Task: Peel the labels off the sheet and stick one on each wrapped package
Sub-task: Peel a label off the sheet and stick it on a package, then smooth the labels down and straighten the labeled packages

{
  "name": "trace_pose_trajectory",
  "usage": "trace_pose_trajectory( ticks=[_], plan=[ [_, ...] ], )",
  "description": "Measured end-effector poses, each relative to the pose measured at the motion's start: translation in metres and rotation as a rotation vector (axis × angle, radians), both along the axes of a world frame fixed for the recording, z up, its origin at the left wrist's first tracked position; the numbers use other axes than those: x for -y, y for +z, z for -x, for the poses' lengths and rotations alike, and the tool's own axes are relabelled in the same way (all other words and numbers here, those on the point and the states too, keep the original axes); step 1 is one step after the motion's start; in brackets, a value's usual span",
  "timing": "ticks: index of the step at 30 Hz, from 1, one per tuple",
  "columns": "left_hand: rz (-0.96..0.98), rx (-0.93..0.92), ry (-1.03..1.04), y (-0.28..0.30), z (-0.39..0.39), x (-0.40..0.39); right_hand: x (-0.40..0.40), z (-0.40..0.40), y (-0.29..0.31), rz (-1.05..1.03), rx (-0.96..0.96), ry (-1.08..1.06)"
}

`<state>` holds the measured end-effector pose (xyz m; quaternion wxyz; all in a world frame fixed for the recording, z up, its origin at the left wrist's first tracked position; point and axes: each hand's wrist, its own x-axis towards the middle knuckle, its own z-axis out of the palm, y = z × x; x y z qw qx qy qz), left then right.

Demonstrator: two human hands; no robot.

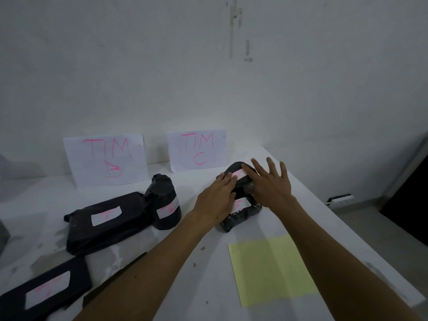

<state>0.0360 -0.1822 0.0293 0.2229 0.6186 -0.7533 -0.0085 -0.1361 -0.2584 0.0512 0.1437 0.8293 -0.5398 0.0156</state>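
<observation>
Flat packages: two black wrapped packages at the left of the desk (208, 286), the near one (46, 288) and a longer one (104, 221), each already carry a white label.
Round package: a bundle (165, 202) below the "TIM B" sign (105, 158) is labelled too.
Left hand: the left hand (220, 193) lies flat, fingers together, pressing one end of a white label (239, 174) onto the top package (238, 179) under the "TIM C" sign (196, 149).
Right hand: the right hand (271, 181) is spread, thumb on the label's other end.
Doing it well: I would smooth from the middle outward, hold the bundle steady and rub the edges into the crinkled wrap.
Lower package: the one beneath (240, 214) shows a label.
Backing sheet: the yellow sheet (271, 269) lies near, with no labels visible on it.
</observation>
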Motion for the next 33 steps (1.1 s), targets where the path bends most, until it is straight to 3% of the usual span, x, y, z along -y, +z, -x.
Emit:
trace_pose_trajectory(
  ticks=[3, 7, 10, 19, 24, 28, 33],
  plan=[
    [0.008, -0.041, 0.033, -0.002, 0.002, -0.003, -0.005, -0.004, 0.001, -0.098, 0.045, -0.03],
    [-0.028, -0.1, 0.032, 0.001, 0.004, -0.001, -0.003, -0.002, 0.001, -0.388, 0.378, 0.023],
    [-0.029, -0.22, 0.045, -0.001, 0.003, 0.001, -0.008, 0.004, 0.0, -0.465, 0.593, 0.124],
    [-0.107, -0.237, 0.096, 0.002, 0.0, -0.014, -0.031, 0.008, -0.003, -0.275, 0.791, 0.125],
    [-0.008, -0.231, 0.063, 0.011, -0.003, -0.04, -0.055, -0.001, -0.008, -0.073, 0.87, 0.15],
    [0.118, -0.234, 0.014, 0.014, -0.007, -0.072, -0.082, -0.013, -0.013, 0.145, 0.824, 0.191],
    [0.147, -0.195, -0.011, 0.017, -0.024, -0.118, -0.118, -0.025, -0.013, 0.142, 0.894, 0.282]
  ],
)
